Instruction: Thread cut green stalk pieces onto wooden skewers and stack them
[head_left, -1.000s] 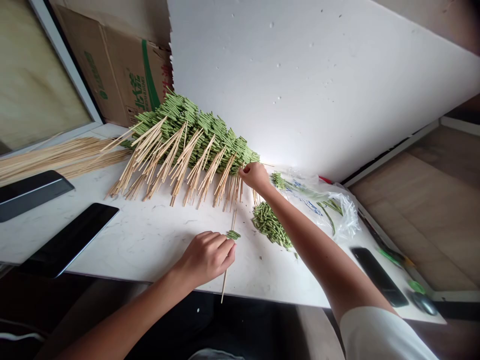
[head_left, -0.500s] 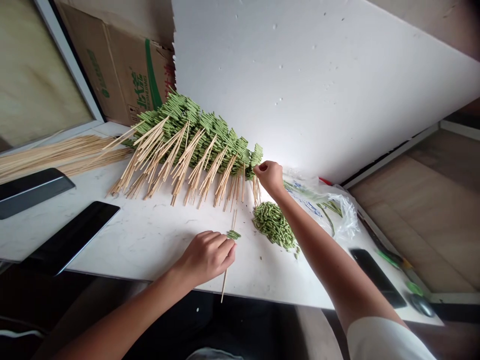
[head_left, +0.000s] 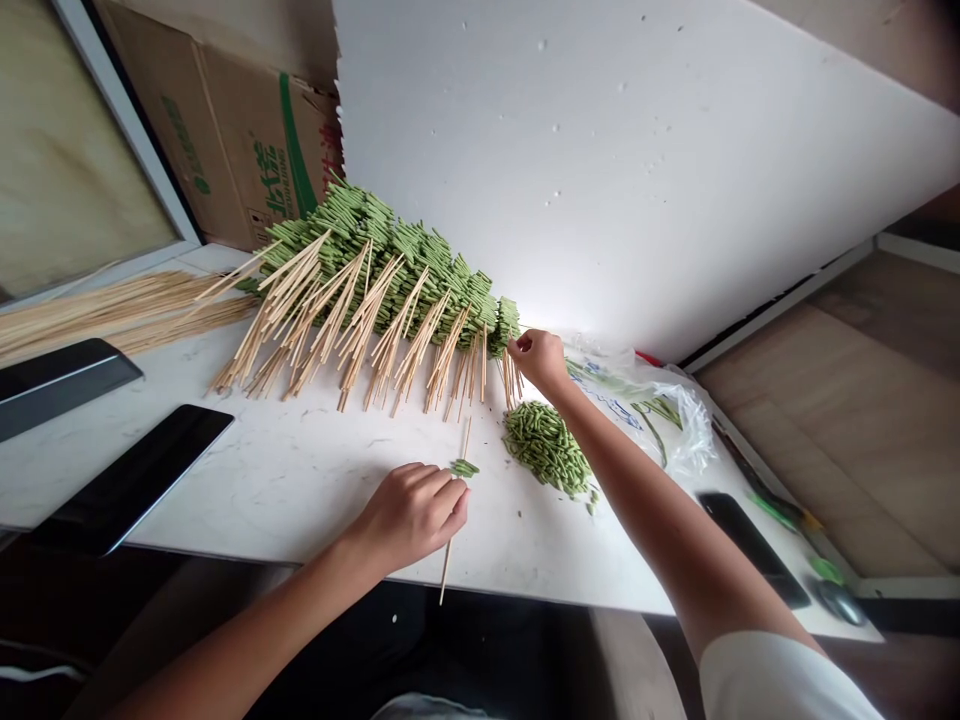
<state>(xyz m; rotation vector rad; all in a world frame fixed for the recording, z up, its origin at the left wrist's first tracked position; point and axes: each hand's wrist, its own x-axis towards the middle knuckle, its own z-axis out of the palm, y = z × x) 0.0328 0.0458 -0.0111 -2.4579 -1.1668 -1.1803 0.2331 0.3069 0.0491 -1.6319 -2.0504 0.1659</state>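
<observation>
My left hand (head_left: 420,510) is closed on a thin bamboo skewer (head_left: 446,570) near the table's front edge. A few short pieces of green bean (head_left: 465,468) sit on that skewer just past my fingertips. Farther back, my right hand (head_left: 540,360) is pinched closed at the right end of a long stack of bean skewers (head_left: 420,265). What its fingers grip is hidden. Bare stick ends (head_left: 375,330) of the stack fan out toward me. A heap of cut green bean pieces (head_left: 547,450) lies below my right wrist.
Loose bamboo sticks (head_left: 112,310) lie at the left, near two dark devices (head_left: 142,475). A clear plastic bag (head_left: 667,400) with long beans, a black phone (head_left: 754,550) and a mouse (head_left: 840,602) are at the right. A white board (head_left: 600,180) stands behind.
My right hand has lowered slightly at the stack's end, and the end bunch of bean pieces there sits a little lower. My left hand holds its skewer nearly still.
</observation>
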